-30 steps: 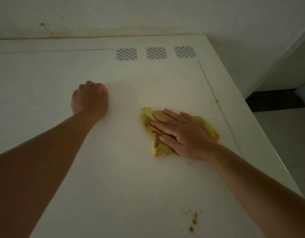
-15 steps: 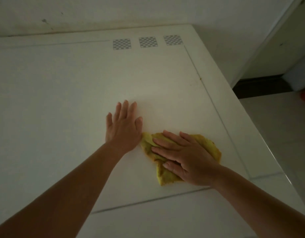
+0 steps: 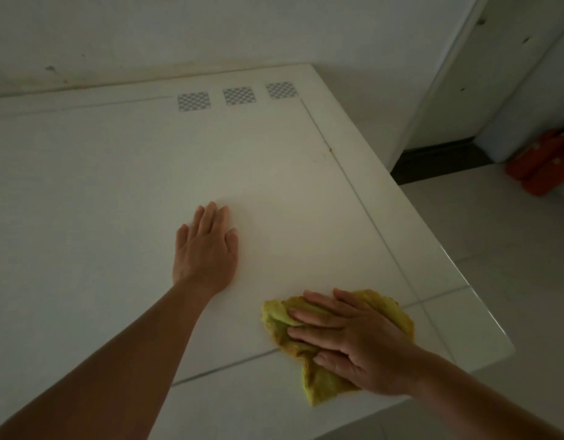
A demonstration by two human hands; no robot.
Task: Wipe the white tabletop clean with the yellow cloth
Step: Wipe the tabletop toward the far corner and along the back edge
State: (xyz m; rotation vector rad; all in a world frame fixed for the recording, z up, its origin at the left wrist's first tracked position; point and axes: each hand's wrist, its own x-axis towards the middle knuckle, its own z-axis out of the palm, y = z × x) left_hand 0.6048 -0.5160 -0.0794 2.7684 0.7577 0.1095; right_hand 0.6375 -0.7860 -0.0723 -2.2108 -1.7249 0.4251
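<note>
R hand [image 3: 353, 338] flat on yellow cloth [image 3: 318, 382] nr tabletop [image 3: 115, 185] edge, L hand [image 3: 206, 249] flat, prob resting

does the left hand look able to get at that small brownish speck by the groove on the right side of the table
Probably yes. The left hand lies flat and empty on the white tabletop, and the surface between it and the speck is bare. The right hand and yellow cloth sit nearer the person, out of that path.

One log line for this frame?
right hand: flat on cloth, near table front edge | left hand: flat on table, empty
</note>
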